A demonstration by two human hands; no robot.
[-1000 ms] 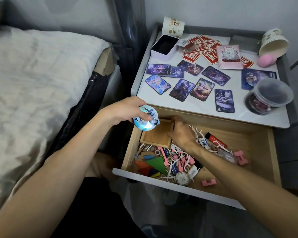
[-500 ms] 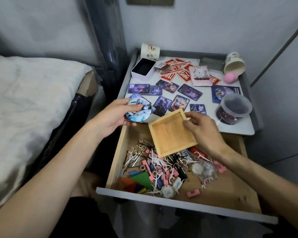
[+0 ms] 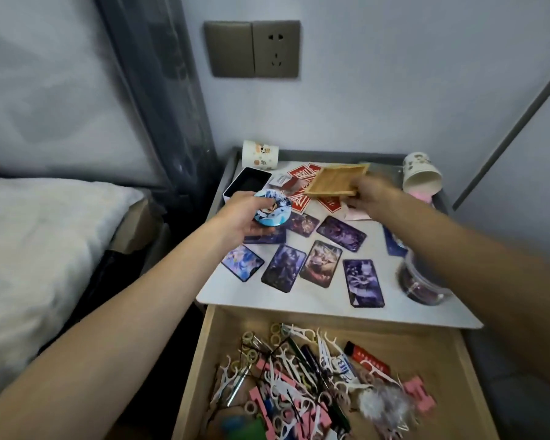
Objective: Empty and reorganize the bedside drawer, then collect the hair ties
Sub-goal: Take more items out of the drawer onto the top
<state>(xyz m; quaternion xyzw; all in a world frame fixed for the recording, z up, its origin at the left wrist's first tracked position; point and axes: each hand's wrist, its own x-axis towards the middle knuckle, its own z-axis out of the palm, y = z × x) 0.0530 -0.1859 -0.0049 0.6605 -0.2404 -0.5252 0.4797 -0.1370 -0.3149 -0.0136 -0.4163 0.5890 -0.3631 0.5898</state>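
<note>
The bedside drawer (image 3: 432, 344) stands pulled open below the nightstand top (image 3: 299, 300). Inside it lies a jumble of white floss picks, small ring hair ties (image 3: 275, 331), pink blocks (image 3: 421, 393), a red tube (image 3: 367, 357) and a fluffy pom-pom (image 3: 383, 403). My left hand (image 3: 240, 217) holds a round blue picture badge (image 3: 272, 208) over the top's left side. My right hand (image 3: 367, 193) grips a shallow square wooden tray (image 3: 335, 181) by its right edge, raised above the red cards at the back.
Several dark picture cards (image 3: 319, 263) and red cards (image 3: 302, 173) cover the top. A black-lined box (image 3: 248, 182) and paper cup (image 3: 260, 154) stand back left, a tipped cup (image 3: 421, 176) back right, a clear lidded tub (image 3: 421, 285) right. The bed (image 3: 45, 242) is left.
My right hand has lifted the wooden tray out of the drawer and carried it to the back of the nightstand top. My left hand has moved forward over the top with the badge.
</note>
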